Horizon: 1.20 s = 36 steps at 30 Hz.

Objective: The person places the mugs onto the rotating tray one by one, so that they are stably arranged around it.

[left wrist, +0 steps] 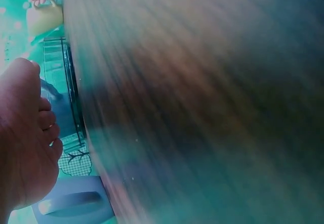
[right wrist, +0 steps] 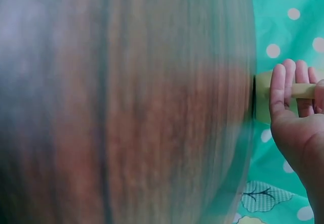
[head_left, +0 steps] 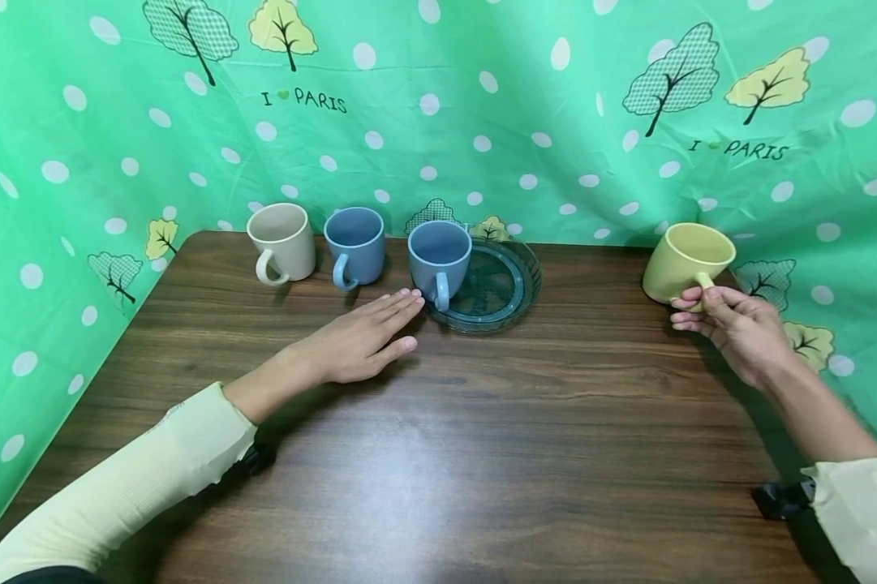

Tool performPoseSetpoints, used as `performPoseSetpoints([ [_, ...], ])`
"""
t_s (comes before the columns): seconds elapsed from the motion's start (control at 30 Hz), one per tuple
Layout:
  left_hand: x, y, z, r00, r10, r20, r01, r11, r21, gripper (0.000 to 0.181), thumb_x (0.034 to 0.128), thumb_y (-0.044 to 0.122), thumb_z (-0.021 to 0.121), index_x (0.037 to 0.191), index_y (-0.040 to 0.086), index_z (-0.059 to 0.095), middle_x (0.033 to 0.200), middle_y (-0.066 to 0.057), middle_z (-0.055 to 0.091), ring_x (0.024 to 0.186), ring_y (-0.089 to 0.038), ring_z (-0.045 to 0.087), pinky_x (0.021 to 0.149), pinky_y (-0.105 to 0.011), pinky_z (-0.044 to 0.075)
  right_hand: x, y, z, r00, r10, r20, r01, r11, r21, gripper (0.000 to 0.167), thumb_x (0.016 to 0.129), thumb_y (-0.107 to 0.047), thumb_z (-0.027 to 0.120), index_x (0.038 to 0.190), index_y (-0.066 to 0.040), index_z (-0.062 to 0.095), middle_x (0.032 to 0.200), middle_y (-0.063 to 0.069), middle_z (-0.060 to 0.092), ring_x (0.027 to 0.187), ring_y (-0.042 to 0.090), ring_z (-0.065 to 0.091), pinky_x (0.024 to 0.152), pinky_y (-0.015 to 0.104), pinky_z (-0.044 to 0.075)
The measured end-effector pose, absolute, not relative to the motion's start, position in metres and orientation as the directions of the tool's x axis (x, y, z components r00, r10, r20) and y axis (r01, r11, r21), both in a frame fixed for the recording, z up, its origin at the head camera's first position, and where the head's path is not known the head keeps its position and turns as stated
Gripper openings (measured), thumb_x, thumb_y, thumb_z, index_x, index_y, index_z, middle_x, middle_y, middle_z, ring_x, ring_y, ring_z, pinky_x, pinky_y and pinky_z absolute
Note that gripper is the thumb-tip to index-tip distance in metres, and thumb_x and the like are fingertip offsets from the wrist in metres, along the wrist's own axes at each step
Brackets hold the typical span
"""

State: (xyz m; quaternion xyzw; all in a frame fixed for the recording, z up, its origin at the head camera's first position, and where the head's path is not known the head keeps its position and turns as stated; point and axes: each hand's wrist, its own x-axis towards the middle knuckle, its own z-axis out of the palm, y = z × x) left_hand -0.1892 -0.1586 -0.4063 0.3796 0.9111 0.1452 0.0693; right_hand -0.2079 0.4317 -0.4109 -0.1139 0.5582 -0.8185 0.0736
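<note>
The right hand (head_left: 741, 328) pinches the yellow mug (head_left: 675, 264) by its handle (head_left: 704, 281) at the wooden table's (head_left: 555, 422) far right, while the left hand (head_left: 358, 341), fingers extended, lies just beside the blue mug (head_left: 434, 253) in the glass dish (head_left: 492, 288).

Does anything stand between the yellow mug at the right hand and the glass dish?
Nothing visible does: only tabletop lies between the yellow mug, held by the right hand, and the glass dish. A blue mug stands in the dish's left part, though.
</note>
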Motion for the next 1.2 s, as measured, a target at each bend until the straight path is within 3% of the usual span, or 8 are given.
performPoseSetpoints([
  [0.23,-0.191,-0.159,-0.404,-0.705,0.709,-0.02,0.668,0.673,0.32,0.07,0.124,0.046,0.038,0.179,0.005,0.023,0.189,-0.014,0.019,0.178,-0.032,0.017,0.147,-0.05,0.017,-0.207,0.421,-0.409,-0.952,-0.263,0.157,-0.048,-0.377,-0.925,0.034,0.119,-0.002,0.042,0.125,0.014,0.072,0.116,0.021,0.084,0.099,0.03,0.086,0.09,0.035,0.071],
  [0.47,-0.192,-0.16,-0.404,-0.717,0.698,0.001,0.661,0.679,0.319,0.07,0.1237,0.046,0.039,0.179,0.006,0.025,0.188,-0.015,0.024,0.178,-0.032,0.02,0.147,-0.05,0.019,-0.207,0.406,-0.399,-0.948,-0.27,0.167,-0.082,-0.3,-0.95,0.031,0.119,-0.005,0.046,0.125,0.012,0.072,0.116,0.017,0.084,0.1,0.026,0.085,0.09,0.033,0.07],
  [1.2,-0.199,-0.157,-0.407,-0.738,0.675,0.009,0.652,0.709,0.27,0.069,0.1233,0.044,0.042,0.178,0.004,0.027,0.188,-0.019,0.023,0.177,-0.038,0.022,0.146,-0.052,0.019,-0.205,0.363,-0.385,-0.91,-0.334,0.245,-0.13,-0.332,-0.934,0.032,0.119,-0.003,0.045,0.125,0.015,0.071,0.117,0.018,0.084,0.099,0.026,0.086,0.092,0.033,0.071],
])
